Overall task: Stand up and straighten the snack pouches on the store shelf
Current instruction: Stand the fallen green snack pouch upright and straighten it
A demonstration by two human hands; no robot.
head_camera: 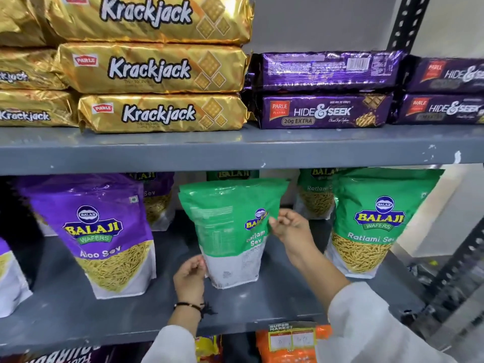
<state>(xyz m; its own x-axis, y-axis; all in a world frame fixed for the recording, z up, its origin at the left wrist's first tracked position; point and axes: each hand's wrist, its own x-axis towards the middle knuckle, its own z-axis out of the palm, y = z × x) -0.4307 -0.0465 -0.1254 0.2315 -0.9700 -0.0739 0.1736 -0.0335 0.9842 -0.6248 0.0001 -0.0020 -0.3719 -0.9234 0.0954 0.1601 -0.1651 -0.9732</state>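
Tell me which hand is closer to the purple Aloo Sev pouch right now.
Left. The left hand sits at the bottom left corner of the green middle pouch, beside the Aloo Sev pouch; the right hand is on the green pouch's far edge.

Your hands, left (189, 280) & right (293, 229), flank Ratlami Sev pouch (230, 231) on mid shelf (275, 302). Aloo Sev pouch (104, 231) left of left hand; 2nd Ratlami pouch (372, 221) right of right hand. Krackjack packs (154, 69) on shelf above.

Gold packs (157, 68) read "Parle Krackjack"; purple packs (323, 111) "Hide & Seek, 20g Extra"; purple pouch (104, 231) "Balaji Aloo Sev"; green pouch (374, 224) "Ratlami Sev".
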